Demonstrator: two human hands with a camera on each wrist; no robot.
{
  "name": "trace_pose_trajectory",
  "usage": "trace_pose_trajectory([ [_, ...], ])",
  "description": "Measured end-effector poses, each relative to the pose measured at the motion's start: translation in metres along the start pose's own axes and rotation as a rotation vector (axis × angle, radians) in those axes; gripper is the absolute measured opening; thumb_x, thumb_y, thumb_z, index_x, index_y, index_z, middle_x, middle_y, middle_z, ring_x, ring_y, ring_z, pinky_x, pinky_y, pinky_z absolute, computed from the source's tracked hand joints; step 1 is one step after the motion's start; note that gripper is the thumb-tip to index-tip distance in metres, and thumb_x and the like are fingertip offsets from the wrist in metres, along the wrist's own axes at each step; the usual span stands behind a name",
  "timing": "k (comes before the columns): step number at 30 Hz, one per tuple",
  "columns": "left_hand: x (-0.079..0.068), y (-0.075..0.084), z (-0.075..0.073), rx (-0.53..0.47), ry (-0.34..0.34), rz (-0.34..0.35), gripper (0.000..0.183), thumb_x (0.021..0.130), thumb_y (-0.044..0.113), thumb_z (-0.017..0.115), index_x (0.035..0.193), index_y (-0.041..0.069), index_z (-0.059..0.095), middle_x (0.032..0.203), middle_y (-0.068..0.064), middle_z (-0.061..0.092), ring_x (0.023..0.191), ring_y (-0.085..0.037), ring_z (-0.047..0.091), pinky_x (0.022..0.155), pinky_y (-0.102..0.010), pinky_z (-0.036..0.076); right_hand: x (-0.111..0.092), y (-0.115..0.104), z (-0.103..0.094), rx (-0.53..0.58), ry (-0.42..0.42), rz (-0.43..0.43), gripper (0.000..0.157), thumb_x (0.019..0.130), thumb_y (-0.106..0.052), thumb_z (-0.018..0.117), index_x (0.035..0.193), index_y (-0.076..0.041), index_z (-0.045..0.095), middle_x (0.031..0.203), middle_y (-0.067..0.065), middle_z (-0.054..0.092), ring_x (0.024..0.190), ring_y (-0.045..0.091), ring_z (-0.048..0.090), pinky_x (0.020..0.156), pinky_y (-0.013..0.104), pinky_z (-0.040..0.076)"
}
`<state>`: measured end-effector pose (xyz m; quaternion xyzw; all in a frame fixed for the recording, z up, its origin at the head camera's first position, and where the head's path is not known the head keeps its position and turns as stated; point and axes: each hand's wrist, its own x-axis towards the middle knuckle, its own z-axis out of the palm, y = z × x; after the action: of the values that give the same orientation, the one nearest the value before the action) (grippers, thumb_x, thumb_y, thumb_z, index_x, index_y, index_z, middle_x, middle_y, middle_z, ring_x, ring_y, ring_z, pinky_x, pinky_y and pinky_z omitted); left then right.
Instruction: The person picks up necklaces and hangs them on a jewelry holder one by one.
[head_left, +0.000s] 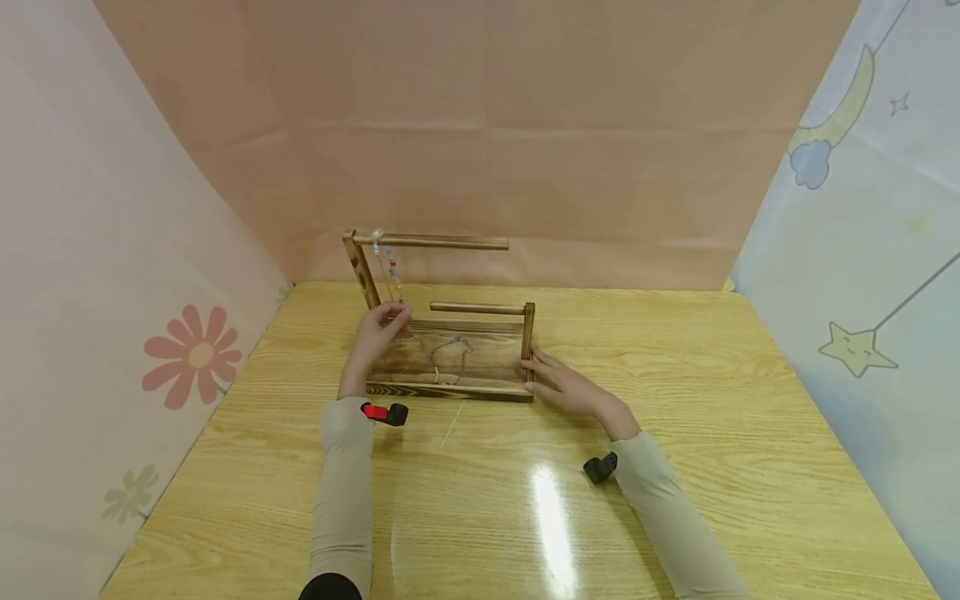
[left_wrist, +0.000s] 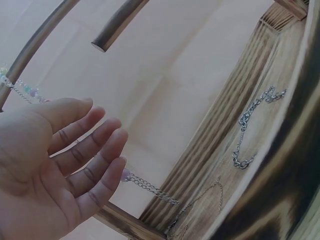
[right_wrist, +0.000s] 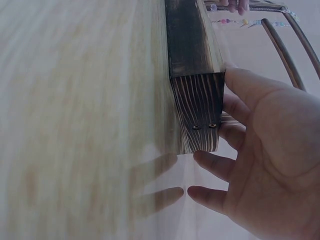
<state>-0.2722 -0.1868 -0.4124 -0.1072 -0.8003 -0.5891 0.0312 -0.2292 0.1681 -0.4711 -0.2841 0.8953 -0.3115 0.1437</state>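
Note:
A wooden jewelry stand point(head_left: 442, 392) has a tray base and two round bars on side posts. A colorful beaded necklace point(head_left: 392, 263) hangs from the upper bar point(head_left: 450, 242) near its left post. Beside the necklace's lower part is my left hand point(head_left: 378, 332); its fingers look loosely bent in the left wrist view, with the silver chain end passing behind them. My right hand point(head_left: 562, 385) rests against the stand's right end, fingers spread and nearly straight. A silver chain point(left_wrist: 243, 162) lies in the tray. A thinner chain point(left_wrist: 221, 192) shows near it.
The stand sits toward the back of a wood-grain table point(head_left: 675, 375). A lower bar point(head_left: 480, 308) reaches left from the right post. Behind hangs a peach backdrop point(head_left: 600, 167), and patterned sheets flank both sides.

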Motion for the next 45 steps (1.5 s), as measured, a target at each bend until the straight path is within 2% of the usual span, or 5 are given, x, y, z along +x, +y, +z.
trace_pose_trajectory([
  [4, 0.004, -0.011, 0.002, 0.026, -0.027, 0.003, 0.032, 0.095, 0.016, 0.054, 0.111, -0.011, 0.058, 0.105, -0.032, 0.058, 0.089, -0.035, 0.061, 0.086, -0.051, 0.05, 0.0, 0.001, 0.001, 0.003, -0.001, 0.0, 0.054, 0.1, -0.035, 0.041, 0.147, -0.014, 0.027, 0.156, 0.008, 0.0, 0.141, 0.036, 0.008, 0.11, 0.06, 0.019],
  [10, 0.013, -0.038, 0.004, 0.128, -0.037, 0.013, 0.035, 0.094, 0.028, 0.056, 0.108, -0.003, 0.062, 0.101, -0.027, 0.062, 0.09, -0.04, 0.06, 0.076, -0.041, 0.053, 0.001, 0.002, 0.002, -0.005, 0.007, -0.014, 0.053, 0.1, -0.034, 0.041, 0.147, -0.013, 0.027, 0.156, 0.01, 0.0, 0.141, 0.038, 0.009, 0.109, 0.06, 0.019],
  [25, 0.0, -0.009, 0.004, 0.136, -0.156, -0.009, 0.031, 0.095, 0.013, 0.054, 0.111, -0.014, 0.056, 0.102, -0.036, 0.058, 0.095, -0.05, 0.056, 0.083, -0.06, 0.046, 0.001, 0.0, 0.001, -0.014, 0.007, -0.014, 0.053, 0.1, -0.036, 0.04, 0.146, -0.014, 0.029, 0.156, 0.007, 0.0, 0.141, 0.036, 0.01, 0.11, 0.059, 0.02],
  [34, 0.009, -0.037, 0.003, 0.28, -0.176, -0.005, 0.035, 0.096, 0.026, 0.053, 0.112, -0.004, 0.061, 0.1, -0.023, 0.064, 0.09, -0.034, 0.061, 0.075, -0.038, 0.052, 0.0, -0.003, 0.0, -0.001, 0.009, -0.023, 0.053, 0.1, -0.033, 0.042, 0.146, -0.012, 0.028, 0.156, 0.011, 0.001, 0.14, 0.039, 0.01, 0.109, 0.061, 0.019],
  [45, 0.006, -0.035, 0.005, 0.358, -0.237, -0.017, 0.031, 0.095, 0.026, 0.054, 0.105, -0.003, 0.063, 0.097, -0.015, 0.063, 0.084, -0.029, 0.06, 0.073, -0.039, 0.053, -0.001, -0.002, 0.0, 0.003, 0.008, -0.024, 0.053, 0.1, -0.033, 0.042, 0.146, -0.012, 0.028, 0.156, 0.012, 0.001, 0.14, 0.039, 0.009, 0.109, 0.061, 0.019],
])
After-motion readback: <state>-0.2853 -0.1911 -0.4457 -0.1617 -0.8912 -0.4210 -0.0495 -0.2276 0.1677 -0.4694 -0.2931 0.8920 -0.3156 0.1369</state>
